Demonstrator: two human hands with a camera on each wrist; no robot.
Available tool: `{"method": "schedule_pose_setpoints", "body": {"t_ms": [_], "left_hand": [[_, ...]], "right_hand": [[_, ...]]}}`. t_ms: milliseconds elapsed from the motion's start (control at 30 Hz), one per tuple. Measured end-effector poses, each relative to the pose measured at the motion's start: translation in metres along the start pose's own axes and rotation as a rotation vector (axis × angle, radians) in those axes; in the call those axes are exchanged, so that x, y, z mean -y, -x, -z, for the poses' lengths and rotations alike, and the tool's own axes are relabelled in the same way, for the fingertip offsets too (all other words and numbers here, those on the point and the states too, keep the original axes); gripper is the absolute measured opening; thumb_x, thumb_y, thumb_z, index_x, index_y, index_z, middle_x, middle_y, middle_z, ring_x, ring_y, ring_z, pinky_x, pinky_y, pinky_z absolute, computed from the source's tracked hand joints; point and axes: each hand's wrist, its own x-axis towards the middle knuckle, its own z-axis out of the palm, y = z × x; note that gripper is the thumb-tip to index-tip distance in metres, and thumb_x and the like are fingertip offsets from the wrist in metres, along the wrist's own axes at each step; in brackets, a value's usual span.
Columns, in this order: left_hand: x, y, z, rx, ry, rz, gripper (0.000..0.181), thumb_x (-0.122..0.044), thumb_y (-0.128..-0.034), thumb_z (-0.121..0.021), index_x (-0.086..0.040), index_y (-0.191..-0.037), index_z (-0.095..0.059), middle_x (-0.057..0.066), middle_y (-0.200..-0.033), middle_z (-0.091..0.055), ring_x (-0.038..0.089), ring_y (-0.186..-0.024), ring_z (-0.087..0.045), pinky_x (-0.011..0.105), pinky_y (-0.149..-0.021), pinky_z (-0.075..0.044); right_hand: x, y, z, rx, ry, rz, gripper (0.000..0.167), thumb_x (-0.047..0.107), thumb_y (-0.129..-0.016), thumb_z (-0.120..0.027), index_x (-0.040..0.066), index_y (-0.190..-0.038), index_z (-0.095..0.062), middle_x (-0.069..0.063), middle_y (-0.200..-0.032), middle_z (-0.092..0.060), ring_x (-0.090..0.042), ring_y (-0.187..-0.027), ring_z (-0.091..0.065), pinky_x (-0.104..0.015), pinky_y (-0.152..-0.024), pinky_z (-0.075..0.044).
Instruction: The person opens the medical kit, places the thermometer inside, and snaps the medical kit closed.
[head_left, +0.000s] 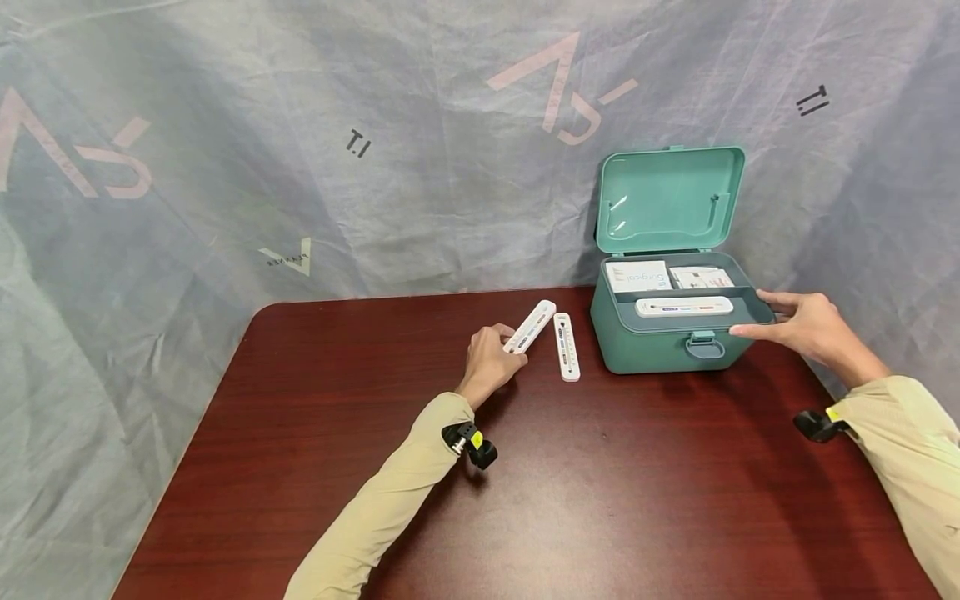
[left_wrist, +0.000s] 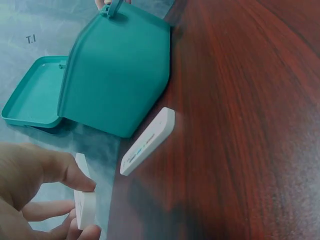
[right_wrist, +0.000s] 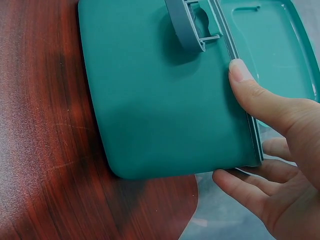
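Note:
My left hand pinches the near end of a white wall thermometer between thumb and fingers, and its far end points away to the right. Just right of it a second wall thermometer lies face up on the table. A green medicine box stands at the right with its lid raised. Inside, a third wall thermometer lies on the grey tray. My right hand holds the box's front right corner, thumb on the front rim and fingers along the side.
Behind the tray's divider sit a white box marked Surgical and another white packet. A grey latch hangs on the box front. The dark red table meets a grey printed sheet at the back.

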Motion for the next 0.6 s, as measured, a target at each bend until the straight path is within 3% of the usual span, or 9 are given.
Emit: {"method": "schedule_pose_setpoints", "body": {"t_ms": [200, 367, 600], "left_hand": [[-0.009, 0.000, 0.005, 0.012, 0.036, -0.033, 0.040, -0.012, -0.0651, -0.078, -0.006, -0.104, -0.069, 0.006, -0.089, -0.068, 0.018, -0.079, -0.059, 0.030, -0.070, -0.046], [-0.014, -0.001, 0.006, 0.034, 0.033, -0.038, 0.042, -0.013, -0.0664, -0.078, -0.006, -0.106, -0.068, 0.005, -0.091, -0.066, 0.016, -0.079, -0.058, 0.028, -0.069, -0.045], [-0.021, -0.003, 0.008, 0.046, 0.029, -0.060, 0.042, -0.013, -0.0666, -0.078, -0.007, -0.107, -0.068, 0.005, -0.090, -0.067, 0.015, -0.077, -0.057, 0.027, -0.068, -0.045]], "right_hand": [[0.000, -0.001, 0.000, 0.009, -0.008, -0.002, 0.096, 0.050, -0.074, -0.075, 0.002, -0.146, -0.032, -0.038, -0.139, -0.031, -0.049, -0.119, -0.042, -0.057, -0.087, -0.040], [-0.001, -0.001, 0.001, 0.005, -0.006, 0.007, 0.095, 0.049, -0.074, -0.076, 0.001, -0.145, -0.034, -0.038, -0.139, -0.032, -0.049, -0.117, -0.043, -0.055, -0.085, -0.042], [0.000, -0.001, 0.002, -0.012, -0.011, 0.010, 0.093, 0.048, -0.073, -0.077, 0.001, -0.143, -0.038, -0.037, -0.135, -0.038, -0.046, -0.112, -0.050, -0.029, -0.070, -0.046]]}}
